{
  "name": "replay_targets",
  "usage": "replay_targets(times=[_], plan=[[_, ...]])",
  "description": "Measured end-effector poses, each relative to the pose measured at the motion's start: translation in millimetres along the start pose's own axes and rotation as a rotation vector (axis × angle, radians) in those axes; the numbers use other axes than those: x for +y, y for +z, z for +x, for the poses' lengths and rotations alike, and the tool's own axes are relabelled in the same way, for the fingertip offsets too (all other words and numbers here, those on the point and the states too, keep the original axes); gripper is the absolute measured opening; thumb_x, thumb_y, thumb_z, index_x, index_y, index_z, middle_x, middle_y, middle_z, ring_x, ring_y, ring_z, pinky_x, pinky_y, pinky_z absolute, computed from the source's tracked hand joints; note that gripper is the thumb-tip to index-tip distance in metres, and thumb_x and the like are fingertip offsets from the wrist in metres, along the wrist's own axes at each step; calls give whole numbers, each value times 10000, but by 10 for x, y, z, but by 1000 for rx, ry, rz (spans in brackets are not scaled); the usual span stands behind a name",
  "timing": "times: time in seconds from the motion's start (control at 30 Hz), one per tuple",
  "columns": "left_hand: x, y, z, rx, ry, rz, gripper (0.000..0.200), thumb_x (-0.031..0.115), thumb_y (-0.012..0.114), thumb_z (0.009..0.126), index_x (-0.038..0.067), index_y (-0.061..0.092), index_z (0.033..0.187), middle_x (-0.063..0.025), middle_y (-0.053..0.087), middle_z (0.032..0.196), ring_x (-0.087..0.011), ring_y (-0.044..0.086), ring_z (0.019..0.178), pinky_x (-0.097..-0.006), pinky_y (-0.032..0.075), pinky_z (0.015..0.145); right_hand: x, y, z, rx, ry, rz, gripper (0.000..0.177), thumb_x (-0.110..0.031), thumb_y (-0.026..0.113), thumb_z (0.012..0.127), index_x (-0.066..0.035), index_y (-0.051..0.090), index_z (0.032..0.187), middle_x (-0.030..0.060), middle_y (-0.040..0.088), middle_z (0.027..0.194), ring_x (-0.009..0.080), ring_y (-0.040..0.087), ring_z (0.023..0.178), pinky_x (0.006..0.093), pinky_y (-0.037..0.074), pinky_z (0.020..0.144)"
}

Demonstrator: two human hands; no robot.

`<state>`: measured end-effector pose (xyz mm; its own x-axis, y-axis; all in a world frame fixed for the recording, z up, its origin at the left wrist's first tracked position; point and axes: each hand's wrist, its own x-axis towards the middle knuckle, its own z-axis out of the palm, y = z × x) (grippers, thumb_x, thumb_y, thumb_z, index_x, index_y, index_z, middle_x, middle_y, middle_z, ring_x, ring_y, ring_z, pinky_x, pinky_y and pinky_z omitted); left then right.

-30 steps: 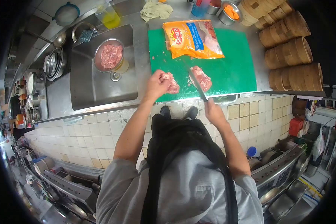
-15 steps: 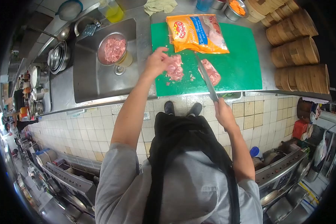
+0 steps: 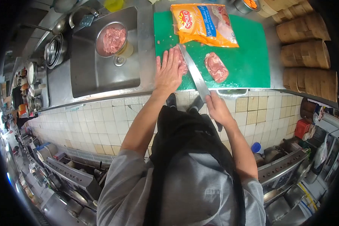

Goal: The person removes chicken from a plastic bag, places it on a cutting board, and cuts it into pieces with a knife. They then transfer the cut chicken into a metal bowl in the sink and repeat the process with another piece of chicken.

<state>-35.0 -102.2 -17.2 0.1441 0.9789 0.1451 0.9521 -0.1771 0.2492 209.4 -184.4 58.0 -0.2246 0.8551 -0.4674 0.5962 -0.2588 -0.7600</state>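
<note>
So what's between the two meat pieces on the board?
Head view: the knife, in the right hand, lies against the piece under the flat left hand. Bare board separates it from the other piece.

A commercial kitchen is indicated by a stainless steel counter (image 3: 147,45) fitted with a deep sink (image 3: 101,77), raw meat (image 3: 216,67) laid on a green chopping board (image 3: 248,64), stacked bamboo steamers (image 3: 307,52), nested metal bowls (image 3: 54,51) and a tiled floor (image 3: 101,124) below.
</note>
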Motion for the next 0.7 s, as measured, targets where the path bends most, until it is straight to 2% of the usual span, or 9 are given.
replay_targets(times=[0.13,0.23,0.33,0.43,0.53,0.63,0.7], plan=[[6,39,37,-72,-28,-94,694,379,381,1103,16,198,1665,-212,254,1714,-363,258,1582,-548,131,1299,80,77,79,-20,21,-24,254,-235,490,1111,15,493,1161,371,664,895,585,634,911,629,466,748],[11,-8,59,-91,-40,-147,689,373,371,1107,9,195,1664,-218,263,1707,-362,269,1577,-516,149,1301,134,130,141,-24,3,-40,244,-218,503,1105,24,483,1084,369,650,848,582,634,862,628,468,710],[-6,1,59,-79,-24,-176,681,364,367,1108,13,195,1665,-214,272,1704,-366,280,1572,-503,165,1300,59,105,289,-12,-33,-60,250,-210,514,1098,29,479,1032,364,640,814,580,633,819,624,473,681],[3,21,65,-60,-33,-132,688,333,430,1083,17,219,1657,-192,315,1689,-339,304,1559,-490,201,1292,-101,64,587,38,-138,-139,255,-207,517,1092,37,492,1022,352,640,795,563,644,783,624,482,676],[-23,57,50,-40,-24,-157,669,328,429,1084,22,251,1651,-190,314,1691,-345,306,1558,-510,195,1291,-261,65,1003,25,-131,-157,265,-210,505,1095,44,501,1021,355,641,794,557,648,744,621,494,670],[-7,33,50,-44,-56,-86,643,335,424,1088,37,294,1642,-174,318,1694,-342,308,1558,-535,175,1291,-385,64,1192,1,-140,-166,274,-221,491,1103,38,509,1012,312,638,731,483,665,622,573,515,620],[-7,32,48,-76,-65,-105,646,365,389,1100,48,280,1653,-158,294,1710,-348,282,1572,-557,147,1292,-371,56,1004,-48,-36,-32,272,-222,485,1105,32,509,1011,267,630,697,407,654,547,522,509,556]])
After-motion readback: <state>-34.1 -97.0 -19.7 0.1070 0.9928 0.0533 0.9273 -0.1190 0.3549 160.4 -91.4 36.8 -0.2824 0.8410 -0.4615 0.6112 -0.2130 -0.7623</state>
